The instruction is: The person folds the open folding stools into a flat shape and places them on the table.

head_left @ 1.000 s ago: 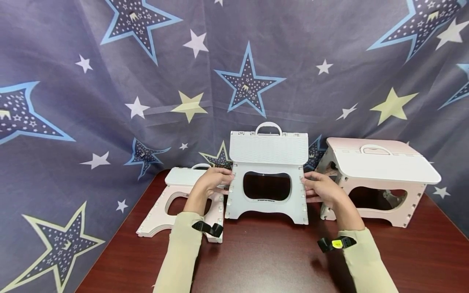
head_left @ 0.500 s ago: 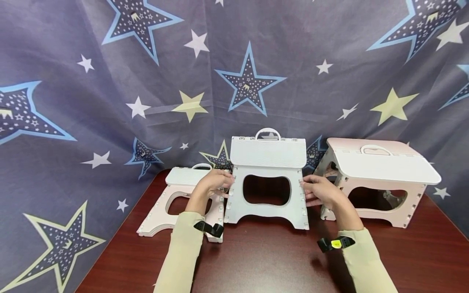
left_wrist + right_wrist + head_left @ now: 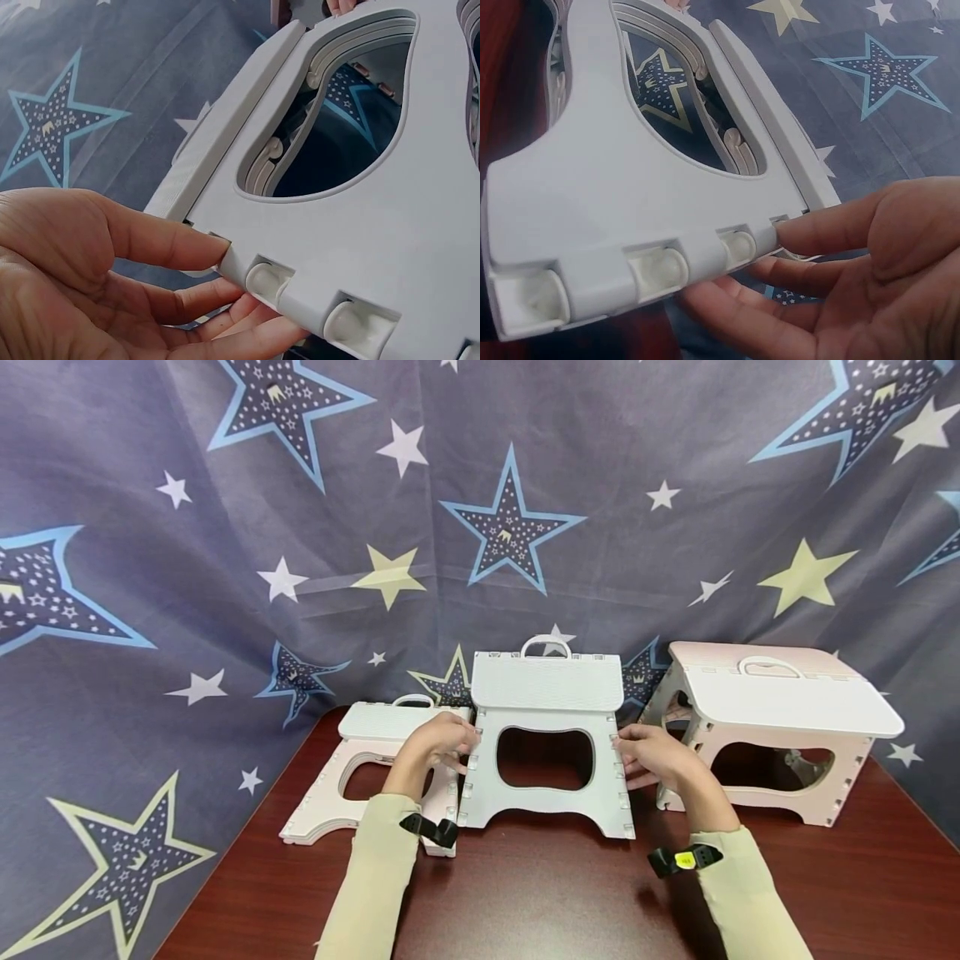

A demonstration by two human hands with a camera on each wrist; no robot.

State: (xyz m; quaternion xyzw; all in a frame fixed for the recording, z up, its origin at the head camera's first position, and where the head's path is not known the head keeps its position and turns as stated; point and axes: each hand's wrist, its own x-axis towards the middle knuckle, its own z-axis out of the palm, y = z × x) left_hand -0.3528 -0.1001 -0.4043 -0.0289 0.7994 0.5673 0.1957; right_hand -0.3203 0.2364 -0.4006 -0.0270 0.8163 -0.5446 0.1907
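Note:
A folded white folding stool with a handle loop on its top edge is in the middle of the head view, both hands at its sides. My left hand grips its left edge. In the left wrist view the left thumb is at the hinged edge of the stool, the fingers curling behind. My right hand grips the right edge. The right wrist view shows that thumb near the hinge knuckles of the stool, fingers behind and partly hidden. Whether its feet touch the table is hard to tell.
A folded pink-and-white stool lies at the left, partly behind the left arm. An unfolded pink-and-white stool stands at the right. All are by a dark red table, with a star-patterned cloth hanging behind.
The held stool's top and handle have sunk lower in the head view, and its feet have come slightly nearer to me. Both hands keep their grip; the side stools have not moved.

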